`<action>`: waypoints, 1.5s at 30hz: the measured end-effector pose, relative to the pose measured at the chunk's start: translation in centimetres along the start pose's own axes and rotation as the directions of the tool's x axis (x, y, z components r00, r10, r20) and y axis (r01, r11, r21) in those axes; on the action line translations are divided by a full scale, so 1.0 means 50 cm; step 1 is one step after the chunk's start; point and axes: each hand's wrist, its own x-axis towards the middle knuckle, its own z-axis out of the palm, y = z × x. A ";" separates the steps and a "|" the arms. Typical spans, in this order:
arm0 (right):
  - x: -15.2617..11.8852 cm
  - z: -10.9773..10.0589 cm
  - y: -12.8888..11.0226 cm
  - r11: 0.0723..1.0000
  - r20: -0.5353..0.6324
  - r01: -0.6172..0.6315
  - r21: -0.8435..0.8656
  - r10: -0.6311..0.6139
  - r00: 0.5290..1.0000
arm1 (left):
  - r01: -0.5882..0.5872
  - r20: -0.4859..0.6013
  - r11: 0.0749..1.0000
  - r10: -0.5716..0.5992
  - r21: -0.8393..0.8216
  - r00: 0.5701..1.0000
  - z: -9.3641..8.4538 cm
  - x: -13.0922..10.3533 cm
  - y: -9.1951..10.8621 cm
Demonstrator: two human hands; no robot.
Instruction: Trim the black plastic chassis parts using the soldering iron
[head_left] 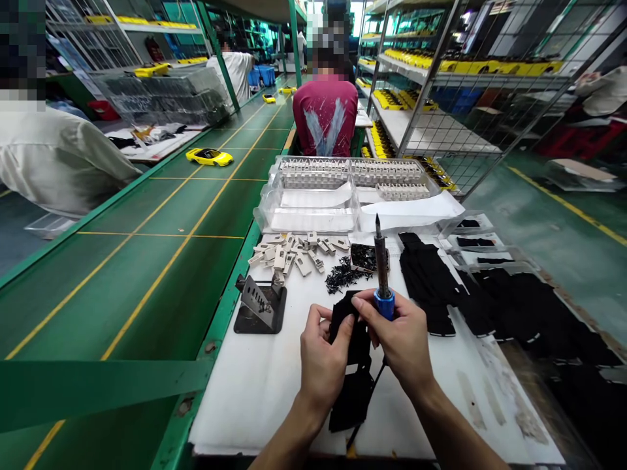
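The left hand (326, 352) pinches a flat black sheet (360, 346), seemingly unfinished; the curled right hand (399, 336) grips a blue-handled metal soldering iron (381, 261), right of which loose black pieces (427, 287) apparently remain.

The soldering iron (382, 267) points upward beside black piece (360, 346)

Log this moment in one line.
left hand: gripping black piece | right hand: holding soldering iron tip-up, touching black piece | yellow car: on green conveyor
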 end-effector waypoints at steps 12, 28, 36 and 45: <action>-0.005 0.010 -0.006 0.993 -0.105 0.004 -0.119 -0.017 0.994 | -0.143 -0.144 0.985 0.157 0.100 0.977 0.002 -0.015 0.002; 0.001 -0.012 0.007 0.995 -0.005 -0.063 -0.076 0.063 0.998 | -0.038 -0.024 0.981 0.043 0.192 0.999 -0.026 0.013 0.012; -0.024 -0.001 0.008 0.989 -0.038 -0.019 -0.147 0.014 0.999 | -0.044 -0.058 0.985 0.054 0.169 0.997 -0.023 0.017 0.011; 0.009 -0.088 0.042 0.995 0.190 0.082 -0.054 -0.070 0.979 | 0.345 0.136 0.807 -0.321 -0.480 0.937 -0.060 0.041 0.025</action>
